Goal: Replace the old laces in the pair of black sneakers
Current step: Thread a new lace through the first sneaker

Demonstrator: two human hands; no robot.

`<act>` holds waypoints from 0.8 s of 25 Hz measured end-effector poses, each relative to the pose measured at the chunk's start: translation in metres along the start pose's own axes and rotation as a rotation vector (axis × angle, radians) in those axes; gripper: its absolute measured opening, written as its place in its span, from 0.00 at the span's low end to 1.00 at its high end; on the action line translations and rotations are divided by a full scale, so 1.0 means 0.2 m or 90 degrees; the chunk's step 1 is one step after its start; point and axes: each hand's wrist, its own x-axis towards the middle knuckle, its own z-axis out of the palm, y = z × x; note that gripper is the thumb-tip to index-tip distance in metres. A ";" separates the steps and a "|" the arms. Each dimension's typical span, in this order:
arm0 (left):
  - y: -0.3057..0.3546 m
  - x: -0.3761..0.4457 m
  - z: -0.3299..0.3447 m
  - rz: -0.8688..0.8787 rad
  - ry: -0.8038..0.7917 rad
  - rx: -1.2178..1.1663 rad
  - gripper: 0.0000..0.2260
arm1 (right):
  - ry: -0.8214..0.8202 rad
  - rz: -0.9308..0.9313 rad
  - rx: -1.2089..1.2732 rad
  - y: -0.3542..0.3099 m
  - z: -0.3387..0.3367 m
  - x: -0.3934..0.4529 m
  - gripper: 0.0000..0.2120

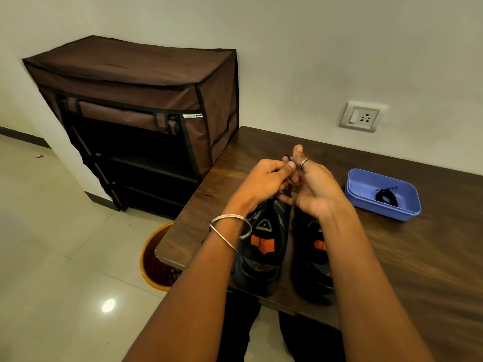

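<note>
I am holding both hands over the two black sneakers [264, 246] standing on the tabletop [418, 257], my left hand [261, 181] and right hand [313, 189] curling, seemingly pinching a lace end.

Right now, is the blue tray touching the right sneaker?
Apart. The head view shows a strip of bare table between the blue tray and the right sneaker.
</note>
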 end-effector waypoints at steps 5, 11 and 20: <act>-0.12 0.02 -0.12 -0.001 0.108 0.204 0.15 | 0.055 -0.083 0.227 -0.05 -0.09 0.02 0.10; -0.27 0.02 -0.30 -0.099 0.435 0.267 0.13 | 0.238 -0.267 0.135 -0.10 -0.22 0.02 0.10; -0.18 0.06 -0.16 0.148 0.052 0.279 0.18 | 0.172 -0.287 -0.316 -0.01 -0.08 0.03 0.11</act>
